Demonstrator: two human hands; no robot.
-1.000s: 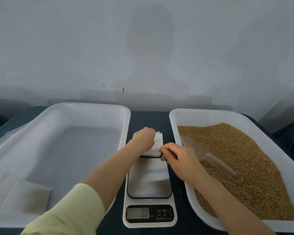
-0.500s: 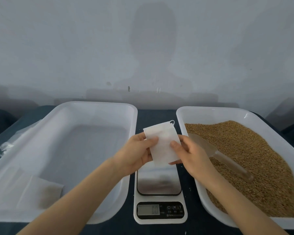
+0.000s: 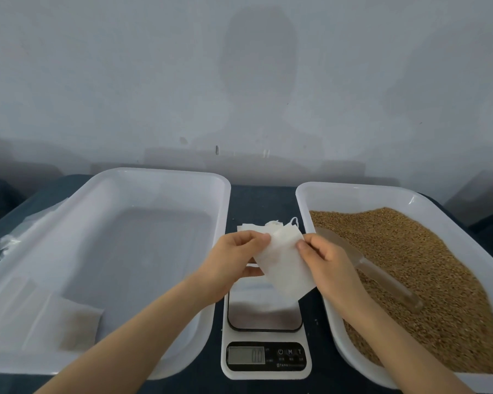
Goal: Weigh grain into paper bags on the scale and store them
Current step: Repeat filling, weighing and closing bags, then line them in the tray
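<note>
Has turned the white paper bag (image 3: pixel 285 265) since half a second ago, and now holds it tilted, top up and to the left, bottom down and to the right. Pinches the bag's left edge with the left hand (image 3: pixel 234 257), thumb on top. Pinches the right edge with the right hand (image 3: pixel 325 260), fingers curled. Holds the bag in the air, just above the far end of the kitchen scale (image 3: pixel 264 314). Shows a small string loop at the bag's top corner.

Behind the hands, more flat white bags (image 3: pixel 246 227), lying between the two trays. On the scale's front, a small screen (image 3: pixel 246 355), digits too blurry to read.

To the right, brown grain (image 3: pixel 424 265) heaped in a white tray (image 3: pixel 353 191), with a clear plastic scoop (image 3: pixel 376 275) lying on top, just beside the right hand. To the left, another white tray (image 3: pixel 154 173), with one flat bag (image 3: pixel 77 328) in its near left corner, brown showing through. Under it all, a dark blue table (image 3: pixel 256 200).
</note>
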